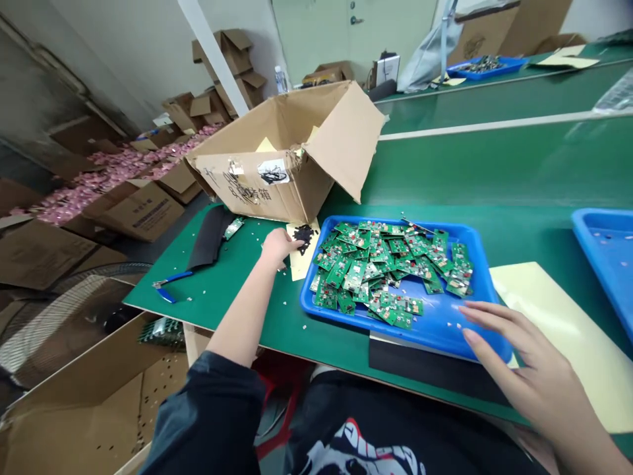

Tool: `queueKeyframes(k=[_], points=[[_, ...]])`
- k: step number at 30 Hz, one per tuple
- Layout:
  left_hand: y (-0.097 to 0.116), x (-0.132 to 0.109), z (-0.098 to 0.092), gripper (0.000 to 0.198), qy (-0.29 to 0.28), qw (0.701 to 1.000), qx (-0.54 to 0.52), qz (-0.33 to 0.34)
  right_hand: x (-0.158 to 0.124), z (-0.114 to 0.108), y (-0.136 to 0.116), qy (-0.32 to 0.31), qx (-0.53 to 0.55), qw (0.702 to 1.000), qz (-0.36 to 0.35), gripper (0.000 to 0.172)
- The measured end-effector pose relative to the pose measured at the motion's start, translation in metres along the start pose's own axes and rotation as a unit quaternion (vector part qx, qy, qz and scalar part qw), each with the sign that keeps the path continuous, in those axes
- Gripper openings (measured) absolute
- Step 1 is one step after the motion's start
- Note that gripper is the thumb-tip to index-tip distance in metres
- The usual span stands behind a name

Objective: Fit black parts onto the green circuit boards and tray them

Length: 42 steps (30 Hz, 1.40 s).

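In the head view, the left arm point(240, 313) reaches forward across the green table point(291, 330), nearly straight from a dark sleeve point(212, 402), angled slightly to the right as it goes away from the body. The left hand point(277, 247) is low, back upward, its fingers pointing right toward a heap of small black pieces point(303, 236) on a slip of yellow paper point(298, 267). The fingertips are at the edge of the heap; whether they pinch a piece or only touch the pile, I cannot tell.

The right hand point(529, 363) comes in from the lower right, with its fingers pointing left and loosely spread, and the thumb apart from them. It is relaxed, with nothing visible in its grasp, at the near right corner of the blue tray point(442, 315); whether it touches the tray is unclear.

The green circuit boards point(376, 260) lie jumbled in the tray, between the two hands, mostly toward its left and far side. A cardboard box point(247, 191) stands beyond the left hand, and blue-handled pliers point(178, 276) lie to the left of that arm.
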<state>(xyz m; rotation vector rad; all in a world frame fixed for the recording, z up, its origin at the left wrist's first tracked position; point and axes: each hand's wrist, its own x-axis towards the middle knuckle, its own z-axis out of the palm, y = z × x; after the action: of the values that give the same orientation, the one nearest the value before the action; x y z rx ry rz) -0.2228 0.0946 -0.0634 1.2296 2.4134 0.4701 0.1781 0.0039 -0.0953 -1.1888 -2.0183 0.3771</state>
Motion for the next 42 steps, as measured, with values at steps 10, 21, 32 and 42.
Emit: queueKeyframes(k=[10,21,32,42], points=[[0.002,-0.182,0.035,0.023,0.000,0.930,-0.006,0.367,-0.043,0.057,-0.036,-0.081,-0.082,0.971,-0.207,0.032],[-0.026,-0.230,0.103,0.042,-0.007,0.867,0.072,0.493,-0.076,0.052,-0.046,-0.066,-0.097,0.978,-0.170,0.038],[-0.026,-0.241,0.114,0.022,0.026,0.887,-0.015,0.461,-0.052,0.061,-0.046,-0.098,-0.068,0.983,-0.140,0.020],[-0.023,-0.235,0.104,0.035,-0.035,0.892,0.012,0.451,-0.044,0.059,-0.050,-0.154,-0.015,0.984,-0.092,0.015]])
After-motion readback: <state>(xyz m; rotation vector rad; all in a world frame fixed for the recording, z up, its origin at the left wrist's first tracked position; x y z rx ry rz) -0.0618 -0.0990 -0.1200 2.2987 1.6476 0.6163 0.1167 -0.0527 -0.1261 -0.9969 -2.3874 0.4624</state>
